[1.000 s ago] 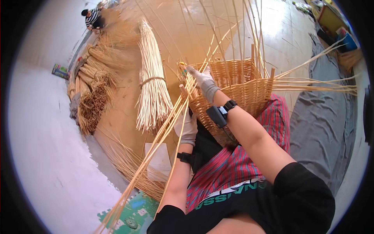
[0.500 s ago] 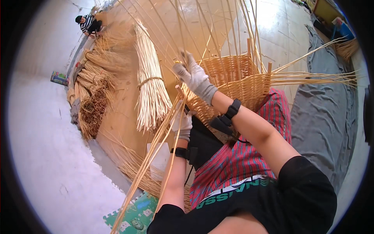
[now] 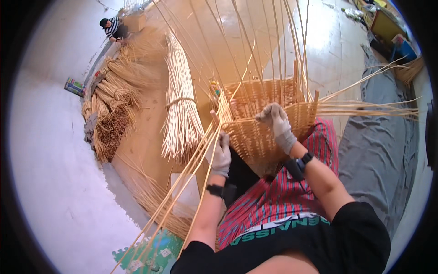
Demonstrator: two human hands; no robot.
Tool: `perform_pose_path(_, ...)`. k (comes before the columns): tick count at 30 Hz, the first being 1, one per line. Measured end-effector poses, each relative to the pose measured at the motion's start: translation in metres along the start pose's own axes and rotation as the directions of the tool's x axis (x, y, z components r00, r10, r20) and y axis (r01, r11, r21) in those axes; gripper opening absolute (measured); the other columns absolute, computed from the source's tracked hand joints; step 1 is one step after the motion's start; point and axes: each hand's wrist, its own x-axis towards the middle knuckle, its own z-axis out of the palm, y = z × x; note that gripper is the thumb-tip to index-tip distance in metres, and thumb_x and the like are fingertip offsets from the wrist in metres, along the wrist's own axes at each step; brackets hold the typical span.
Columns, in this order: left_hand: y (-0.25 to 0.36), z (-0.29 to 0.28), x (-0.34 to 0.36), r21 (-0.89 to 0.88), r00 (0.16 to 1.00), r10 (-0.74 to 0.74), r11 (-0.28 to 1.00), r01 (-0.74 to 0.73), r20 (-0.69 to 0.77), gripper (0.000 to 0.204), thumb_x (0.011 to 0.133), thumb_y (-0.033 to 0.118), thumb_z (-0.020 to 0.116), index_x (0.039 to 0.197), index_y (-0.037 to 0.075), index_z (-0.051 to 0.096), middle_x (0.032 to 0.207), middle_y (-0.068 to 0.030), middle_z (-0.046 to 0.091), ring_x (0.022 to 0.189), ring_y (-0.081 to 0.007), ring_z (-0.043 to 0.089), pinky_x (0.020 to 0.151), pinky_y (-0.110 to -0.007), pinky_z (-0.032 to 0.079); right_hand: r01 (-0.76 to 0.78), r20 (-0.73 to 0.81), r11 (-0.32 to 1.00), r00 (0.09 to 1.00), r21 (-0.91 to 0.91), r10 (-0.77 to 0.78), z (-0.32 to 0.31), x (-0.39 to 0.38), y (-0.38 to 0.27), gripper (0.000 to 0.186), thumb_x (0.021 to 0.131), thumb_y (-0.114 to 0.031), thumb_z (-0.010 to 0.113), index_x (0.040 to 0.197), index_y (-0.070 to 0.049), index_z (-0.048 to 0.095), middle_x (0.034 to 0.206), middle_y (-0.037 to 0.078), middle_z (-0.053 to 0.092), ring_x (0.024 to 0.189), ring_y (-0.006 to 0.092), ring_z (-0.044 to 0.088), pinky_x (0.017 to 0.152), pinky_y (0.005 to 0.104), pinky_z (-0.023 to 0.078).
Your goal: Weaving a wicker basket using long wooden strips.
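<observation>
A half-woven wicker basket (image 3: 246,139) rests tilted against my lap, with tall thin upright rods rising from its sides. Gloved in pale fabric, my left hand (image 3: 219,157) is closed at the basket's left corner, just below a thick corner stake (image 3: 214,116). Several long willow rods (image 3: 185,166) slant from that corner down to the lower left, past this hand. My right hand (image 3: 277,122), gloved too, is closed in a fist at the near rim. What its fingers pinch, if anything, is hidden.
A tied bundle of peeled rods (image 3: 180,102) lies beyond the basket's left side. More bundles (image 3: 112,105) are piled farther left, near a person in stripes (image 3: 114,29). Loose rods (image 3: 369,107) stick out rightward over a grey cloth (image 3: 372,146).
My right hand has come from the far left corner to the near rim, moving right and toward me, and its fingers have closed. My left hand stays at the corner.
</observation>
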Motion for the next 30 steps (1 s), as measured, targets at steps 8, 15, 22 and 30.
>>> perform_pose_path(8, 0.044, 0.034, 0.055, -0.004, 0.995, 0.063, 0.998, -0.064, -0.074, 0.025, 0.108, 0.028, 0.048, 0.103, 0.006, 0.058, 0.082, -0.0125, 0.067, 0.067, -0.0345, 0.064, 0.064, -0.045, 0.050, -0.236, -0.337, 0.919, 0.933, -0.317, 0.123, -0.015, -0.019, -0.022, 0.006, 0.099, -0.011, 0.067, 0.102, -0.006, 0.068, 0.096, 0.005, 0.072, 0.085, 0.0133, 0.067, 0.074, 0.0267, 0.056)
perform_pose_path(15, 0.047, 0.037, 0.056, -0.205, 0.995, 0.105, 0.973, -0.102, 0.001, 0.032, 0.099, 0.032, 0.068, 0.091, 0.005, 0.053, 0.069, -0.0035, 0.049, 0.062, -0.0182, 0.048, 0.061, -0.035, 0.044, 0.219, 0.028, 0.739, 0.965, -0.638, -0.261, 0.051, 0.026, -0.037, 0.040, 0.093, 0.000, 0.067, 0.131, -0.006, 0.058, 0.127, 0.008, 0.065, 0.097, 0.0167, 0.068, 0.081, 0.0288, 0.056)
perform_pose_path(22, 0.053, 0.035, 0.055, -0.094, 0.991, -0.137, 0.986, 0.137, 0.000, 0.035, 0.097, 0.036, 0.071, 0.090, 0.007, 0.051, 0.069, -0.0051, 0.051, 0.061, -0.0197, 0.048, 0.062, -0.038, 0.045, 0.164, 0.098, 0.702, 0.986, -0.693, -0.133, 0.083, 0.068, -0.061, 0.055, 0.098, -0.005, 0.057, 0.150, -0.017, 0.043, 0.122, 0.011, 0.067, 0.103, 0.0210, 0.070, 0.088, 0.0364, 0.058)
perform_pose_path(30, 0.079, 0.047, 0.063, -0.540, 0.937, -0.304, 0.766, 0.348, 0.173, 0.038, 0.085, 0.018, 0.085, 0.085, 0.007, 0.048, 0.074, 0.0010, 0.047, 0.064, -0.0104, 0.038, 0.060, -0.025, 0.044, -0.059, -0.178, 0.839, 0.983, -0.541, -0.045, -0.001, -0.041, -0.059, 0.009, 0.107, -0.011, 0.049, 0.115, -0.011, 0.052, 0.094, 0.010, 0.068, 0.079, 0.0174, 0.069, 0.060, 0.0297, 0.055)
